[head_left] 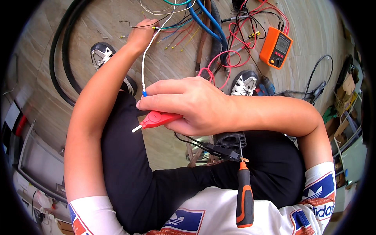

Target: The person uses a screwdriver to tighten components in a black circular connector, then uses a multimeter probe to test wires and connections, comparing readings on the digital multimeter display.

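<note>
My right hand (194, 105) is closed round a red alligator clip (158, 119), its metal tip pointing down-left. A white wire (143, 70) hangs down to this hand, and its blue crimp end (145, 94) touches the fingertips. Farther off at the left, my left hand (143, 34) is curled among thin coloured wires (178, 34); what its fingers hold is partly hidden. Below my right hand, a screwdriver (244, 196) with an orange-and-black handle has its shaft against a dark ribbed cable end (230, 141). A black clip (223, 152) grips that shaft.
An orange meter (276, 47) lies on the tiled floor at the far right, with red and black leads tangled beside it. Thick black cable (58, 51) loops at the left. Blue cable (207, 19) runs down the middle. A blue power drill (266, 86) lies near my right shoe (244, 83).
</note>
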A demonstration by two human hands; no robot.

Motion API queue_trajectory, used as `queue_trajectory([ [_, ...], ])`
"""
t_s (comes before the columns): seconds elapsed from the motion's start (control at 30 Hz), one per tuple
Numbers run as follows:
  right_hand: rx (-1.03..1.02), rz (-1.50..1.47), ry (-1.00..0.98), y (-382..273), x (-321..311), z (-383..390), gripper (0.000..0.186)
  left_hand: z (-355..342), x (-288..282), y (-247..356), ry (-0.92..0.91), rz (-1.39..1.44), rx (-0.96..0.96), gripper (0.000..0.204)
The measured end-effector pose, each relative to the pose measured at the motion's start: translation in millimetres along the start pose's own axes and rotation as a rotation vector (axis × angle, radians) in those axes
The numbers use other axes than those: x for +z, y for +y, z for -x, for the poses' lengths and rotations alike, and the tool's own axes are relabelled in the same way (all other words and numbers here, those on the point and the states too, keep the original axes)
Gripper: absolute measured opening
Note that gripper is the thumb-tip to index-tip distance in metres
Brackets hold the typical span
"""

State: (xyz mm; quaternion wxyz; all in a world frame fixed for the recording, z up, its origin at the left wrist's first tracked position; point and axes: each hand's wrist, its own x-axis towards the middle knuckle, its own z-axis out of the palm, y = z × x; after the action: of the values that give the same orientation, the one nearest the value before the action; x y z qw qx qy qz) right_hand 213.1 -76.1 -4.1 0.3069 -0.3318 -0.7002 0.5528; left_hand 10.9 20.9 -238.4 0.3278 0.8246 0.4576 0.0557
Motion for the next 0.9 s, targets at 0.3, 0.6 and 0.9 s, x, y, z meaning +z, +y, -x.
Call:
queue_trajectory([
  [0.3,0.031,-0.006,-0.028,-1,-1,1,0.038,8,-3,16,-0.031,-0.088,0.022,0.015],
  [0.6,0.036,-0.005,-0.05,-1,-1,1,0.038,9,1,15,0.018,0.034,0.065,0.017],
  [0.9,0.042,-0.013,-0.055,-1,-1,2,0.035,1,-4,19,-0.036,-0.06,0.045,0.021],
])
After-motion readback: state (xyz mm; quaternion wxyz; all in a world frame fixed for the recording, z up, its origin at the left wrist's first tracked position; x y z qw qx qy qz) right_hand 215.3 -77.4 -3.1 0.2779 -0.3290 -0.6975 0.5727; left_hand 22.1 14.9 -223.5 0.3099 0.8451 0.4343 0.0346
